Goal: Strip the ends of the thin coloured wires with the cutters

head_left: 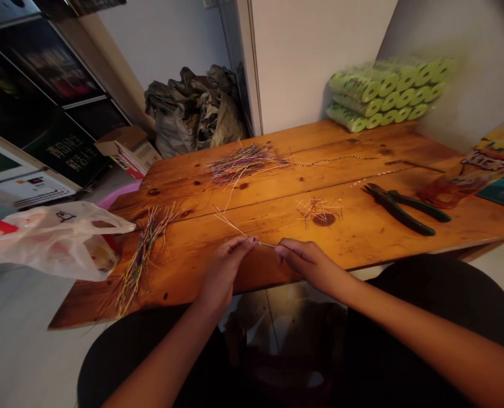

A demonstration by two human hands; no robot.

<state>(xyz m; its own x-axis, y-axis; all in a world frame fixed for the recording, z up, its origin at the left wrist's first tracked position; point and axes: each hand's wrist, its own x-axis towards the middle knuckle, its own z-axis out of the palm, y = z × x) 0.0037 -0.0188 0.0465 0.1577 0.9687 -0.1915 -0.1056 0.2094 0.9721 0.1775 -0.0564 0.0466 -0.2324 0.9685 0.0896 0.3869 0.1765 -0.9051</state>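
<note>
Over the front of the wooden table (pixel 260 209), my left hand (pixel 230 263) pinches thin wires (pixel 234 225), whose loose ends fan out to the upper left. My right hand (pixel 309 260) is closed on the other end, and a short stretch of wire runs taut between the two hands. Just beyond them lies a small scatter of cut wire bits (pixel 317 209). A large bundle of coloured wires (pixel 247 163) lies farther back, with a thin twisted strand (pixel 332 162) trailing right. Another wire bundle (pixel 144 249) lies to the left.
Pliers (pixel 398 209) with dark handles lie at the right, beside an orange bottle (pixel 473 167) and a thin rod (pixel 417 165). Green rolls (pixel 383 93) are stacked at the back right. A white plastic bag (pixel 52 238) sits at the left edge; dark sacks (pixel 195 110) stand behind the table.
</note>
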